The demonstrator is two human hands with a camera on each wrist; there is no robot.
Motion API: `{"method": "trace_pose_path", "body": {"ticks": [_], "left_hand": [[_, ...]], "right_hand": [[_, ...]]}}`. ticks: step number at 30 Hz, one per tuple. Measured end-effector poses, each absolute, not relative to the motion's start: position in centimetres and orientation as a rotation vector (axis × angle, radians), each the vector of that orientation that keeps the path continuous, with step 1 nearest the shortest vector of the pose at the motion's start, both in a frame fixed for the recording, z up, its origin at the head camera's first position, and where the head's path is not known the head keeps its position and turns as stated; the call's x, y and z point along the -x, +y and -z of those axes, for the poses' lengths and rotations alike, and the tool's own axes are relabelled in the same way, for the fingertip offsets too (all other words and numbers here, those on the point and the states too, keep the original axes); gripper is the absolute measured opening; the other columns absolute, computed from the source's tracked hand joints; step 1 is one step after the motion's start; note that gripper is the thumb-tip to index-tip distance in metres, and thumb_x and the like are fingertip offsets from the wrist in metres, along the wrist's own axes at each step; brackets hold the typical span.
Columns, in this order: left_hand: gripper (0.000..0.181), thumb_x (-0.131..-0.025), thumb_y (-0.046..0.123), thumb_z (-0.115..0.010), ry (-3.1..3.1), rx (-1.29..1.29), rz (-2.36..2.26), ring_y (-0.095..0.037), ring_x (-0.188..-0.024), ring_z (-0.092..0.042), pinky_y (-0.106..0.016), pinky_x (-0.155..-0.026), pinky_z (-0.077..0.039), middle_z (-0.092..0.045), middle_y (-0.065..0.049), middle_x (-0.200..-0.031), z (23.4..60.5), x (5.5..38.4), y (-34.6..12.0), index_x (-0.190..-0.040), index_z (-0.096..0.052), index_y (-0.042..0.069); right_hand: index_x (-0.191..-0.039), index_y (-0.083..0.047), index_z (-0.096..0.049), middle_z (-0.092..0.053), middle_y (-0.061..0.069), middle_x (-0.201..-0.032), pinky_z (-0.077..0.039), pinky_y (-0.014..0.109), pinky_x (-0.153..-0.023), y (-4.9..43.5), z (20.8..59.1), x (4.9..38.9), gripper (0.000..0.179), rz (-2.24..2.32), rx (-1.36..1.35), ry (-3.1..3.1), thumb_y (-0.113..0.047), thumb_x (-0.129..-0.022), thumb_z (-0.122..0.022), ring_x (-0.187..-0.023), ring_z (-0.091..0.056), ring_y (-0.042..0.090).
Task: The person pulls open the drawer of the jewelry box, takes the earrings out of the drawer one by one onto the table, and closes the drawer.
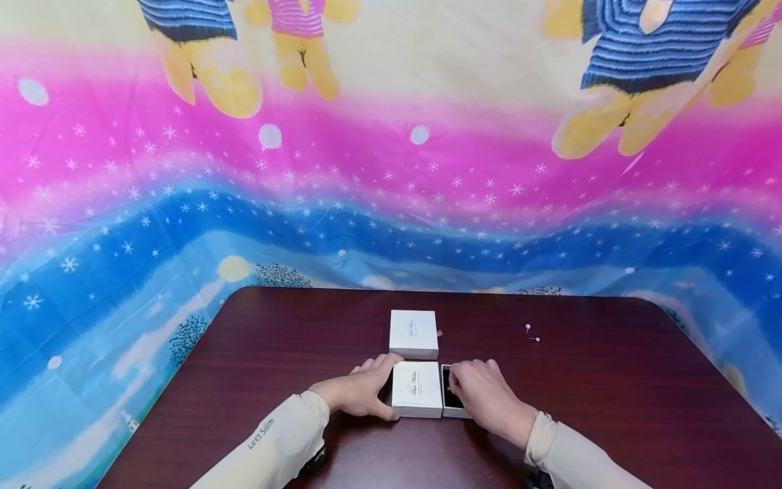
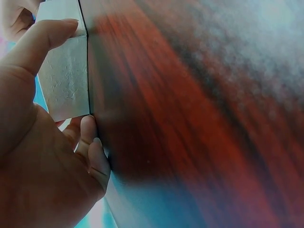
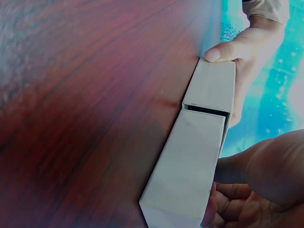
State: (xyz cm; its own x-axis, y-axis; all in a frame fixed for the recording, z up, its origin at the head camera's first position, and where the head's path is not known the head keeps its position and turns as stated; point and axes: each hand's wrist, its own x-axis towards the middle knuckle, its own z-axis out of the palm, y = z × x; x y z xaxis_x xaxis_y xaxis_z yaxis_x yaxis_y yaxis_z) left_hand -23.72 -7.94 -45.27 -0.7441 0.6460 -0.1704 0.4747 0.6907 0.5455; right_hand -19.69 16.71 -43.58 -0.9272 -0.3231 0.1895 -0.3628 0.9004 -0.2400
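Dark desk (image 1: 275, 346), printed backdrop (image 1: 366, 170). Your left hand (image 1: 360, 394) holds white box (image 1: 417, 386) on desk between thumb and fingers; probably light, stiff card, so grip side edges gently. Your right hand (image 1: 489, 395) dips into tray (image 1: 455, 412) beside box; whether fingers pinch anything, cannot tell.

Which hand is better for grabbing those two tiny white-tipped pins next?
Probably the right hand: it's nearer the pins, though it's busy over the open tray. The left hand is farther away, holding the front white box.

Free passage beyond right hand (image 1: 487, 394), rear white box (image 1: 413, 333) blocking leftward
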Motion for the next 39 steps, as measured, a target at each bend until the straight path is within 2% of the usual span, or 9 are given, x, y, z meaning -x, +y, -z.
{"method": "trace_pose_path", "body": {"ticks": [7,14,21,31,39], "left_hand": [[0.085,-0.079,0.036,-0.083,2.556,-0.880,-0.684,-0.021,-0.122,-0.044,-0.041,-0.102,-0.035,-0.047,-0.002,-0.137,45.3,23.8,-7.9,-0.145,-0.033,0.016],[0.084,-0.077,0.035,-0.084,2.566,-0.881,-0.679,-0.020,-0.119,-0.044,-0.039,-0.099,-0.035,-0.048,-0.001,-0.136,45.3,23.8,-8.0,-0.143,-0.034,0.017],[0.084,-0.078,0.035,-0.083,2.561,-0.874,-0.677,-0.021,-0.120,-0.044,-0.041,-0.100,-0.035,-0.047,-0.002,-0.136,45.2,23.7,-8.0,-0.144,-0.033,0.017],[0.086,-0.078,0.036,-0.083,2.564,-0.874,-0.672,-0.022,-0.122,-0.044,-0.041,-0.101,-0.035,-0.047,-0.002,-0.136,45.2,23.7,-7.9,-0.144,-0.033,0.016],[0.086,-0.079,0.035,-0.083,2.553,-0.870,-0.684,-0.023,-0.124,-0.044,-0.042,-0.103,-0.034,-0.047,-0.002,-0.138,45.3,23.7,-7.9,-0.146,-0.032,0.017]], "right_hand": [[-0.061,-0.022,-0.049,-0.043,-0.014,-0.056,-0.028,0.030,-0.064,16.8,43.4,19.8,0.038,-0.407,-0.534,-2.907,-0.003,-0.083,-0.073,-0.057,-0.039,0.005],[-0.062,-0.022,-0.049,-0.044,-0.013,-0.057,-0.032,0.031,-0.064,16.9,43.3,19.7,0.037,-0.414,-0.548,-2.909,-0.002,-0.084,-0.072,-0.056,-0.040,0.003],[-0.065,-0.021,-0.051,-0.046,-0.012,-0.059,-0.034,0.025,-0.057,17.1,43.1,20.0,0.035,-0.430,-0.576,-2.911,-0.002,-0.086,-0.071,-0.055,-0.038,0.002],[-0.067,-0.019,-0.053,-0.051,-0.011,-0.064,-0.037,0.024,-0.056,17.3,42.6,20.0,0.032,-0.485,-0.576,-2.917,-0.002,-0.086,-0.073,-0.057,-0.040,0.003],[-0.067,-0.020,-0.053,-0.048,-0.012,-0.063,-0.036,0.023,-0.057,17.7,42.2,19.9,0.032,-0.481,-0.596,-2.894,-0.003,-0.086,-0.073,-0.057,-0.040,0.002]]}}
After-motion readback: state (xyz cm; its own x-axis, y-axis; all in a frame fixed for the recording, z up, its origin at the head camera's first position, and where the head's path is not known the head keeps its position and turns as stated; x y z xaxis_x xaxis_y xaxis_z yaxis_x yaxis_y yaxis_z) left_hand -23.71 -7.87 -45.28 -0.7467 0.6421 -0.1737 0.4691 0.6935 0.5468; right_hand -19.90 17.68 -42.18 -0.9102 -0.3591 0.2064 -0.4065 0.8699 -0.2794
